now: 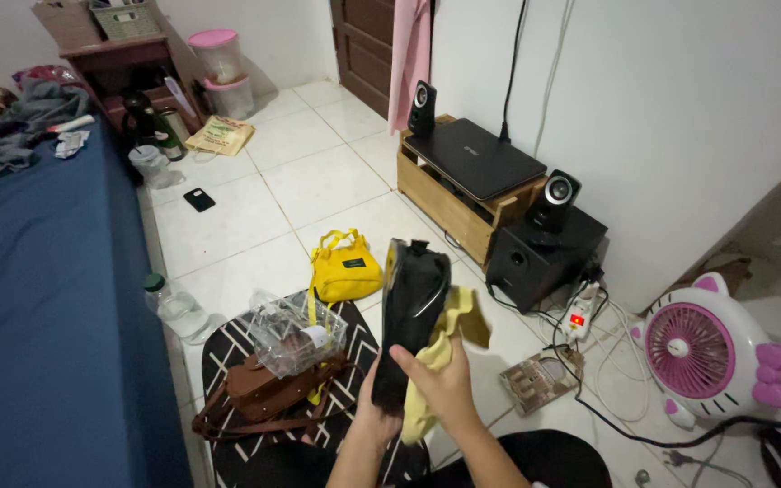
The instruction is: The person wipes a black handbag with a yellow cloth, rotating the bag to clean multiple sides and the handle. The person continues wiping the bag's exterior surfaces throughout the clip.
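Low over a white tiled floor (318, 172), the left hand (374, 398) props up a long black pouch (413, 307), fingers wrapped round its lower end, while the right hand (445, 384) presses a yellow cloth (449, 339) against its side, fingers closed on the cloth. Wiping would go best with the pouch kept steady and the strokes running along its length. Nearby, a clear bag (296, 334) holds small items too blurred to name, on a brown bag (264, 389); a yellow handbag (343, 267) is shut.

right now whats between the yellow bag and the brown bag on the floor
A clear plastic pouch lies between the yellow bag and the brown bag, in the head view.
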